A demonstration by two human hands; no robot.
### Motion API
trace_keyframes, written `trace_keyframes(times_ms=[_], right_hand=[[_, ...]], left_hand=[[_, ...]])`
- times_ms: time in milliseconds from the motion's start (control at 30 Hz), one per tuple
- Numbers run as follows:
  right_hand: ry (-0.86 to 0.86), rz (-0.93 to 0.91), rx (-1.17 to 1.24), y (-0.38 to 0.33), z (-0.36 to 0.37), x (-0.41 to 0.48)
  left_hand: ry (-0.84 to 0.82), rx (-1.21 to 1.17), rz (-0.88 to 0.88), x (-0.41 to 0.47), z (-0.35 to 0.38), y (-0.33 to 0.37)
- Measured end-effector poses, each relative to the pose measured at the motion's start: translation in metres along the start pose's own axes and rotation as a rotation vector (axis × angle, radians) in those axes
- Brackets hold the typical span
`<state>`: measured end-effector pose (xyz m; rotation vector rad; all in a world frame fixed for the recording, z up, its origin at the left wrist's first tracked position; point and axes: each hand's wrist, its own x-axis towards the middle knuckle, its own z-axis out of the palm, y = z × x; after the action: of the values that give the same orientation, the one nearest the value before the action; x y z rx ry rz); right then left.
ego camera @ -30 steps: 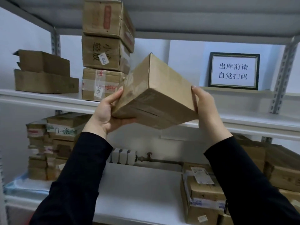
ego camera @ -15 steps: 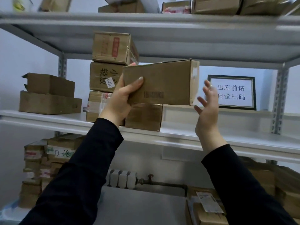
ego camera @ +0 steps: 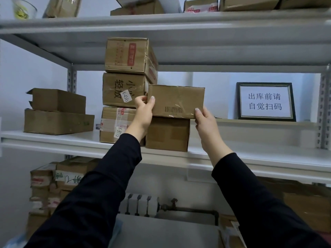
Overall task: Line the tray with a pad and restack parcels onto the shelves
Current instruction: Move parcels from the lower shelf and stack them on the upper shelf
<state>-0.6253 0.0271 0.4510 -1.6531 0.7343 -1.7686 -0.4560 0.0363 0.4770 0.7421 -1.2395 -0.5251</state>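
In the head view, the left hand (ego camera: 143, 113) is gripping the left end of a parcel (ego camera: 176, 100) and the right hand (ego camera: 205, 122) is pinching its lower right corner. The parcel is sitting on a plain box (ego camera: 167, 135) on the middle shelf (ego camera: 250, 153), just beside a three-box stack (ego camera: 123, 90).

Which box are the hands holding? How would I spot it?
On the middle shelf stands a tall stack of three boxes. To its right, a flat brown parcel rests on a plain box. Only it shows a barcode, with the left hand and right hand gripping its ends.
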Motion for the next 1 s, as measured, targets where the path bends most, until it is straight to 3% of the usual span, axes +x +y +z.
trace_keyframes(times_ms=[133, 333, 567, 733, 900, 1000], right_hand=[[0.014, 0.066, 0.004, 0.009, 0.004, 0.005], [0.098, 0.111, -0.02, 0.022, 0.02, 0.011], [0.157, 0.132, -0.056, 0.025, 0.019, 0.015], [0.138, 0.148, -0.011, 0.019, 0.016, 0.007], [0.277, 0.069, -0.071, 0.02, 0.008, -0.005], [0.206, 0.044, -0.119, 0.018, -0.004, -0.02]], left_hand=[[0.045, 0.077, 0.012, -0.003, -0.009, -0.019], [0.264, 0.259, 0.012, -0.002, -0.014, -0.045], [0.308, 0.14, -0.092, 0.002, -0.019, -0.042], [0.28, 0.136, -0.064, -0.008, -0.012, -0.041], [0.409, 0.054, -0.072, -0.032, 0.011, -0.034], [0.42, 0.024, -0.027, -0.051, 0.027, -0.031]])
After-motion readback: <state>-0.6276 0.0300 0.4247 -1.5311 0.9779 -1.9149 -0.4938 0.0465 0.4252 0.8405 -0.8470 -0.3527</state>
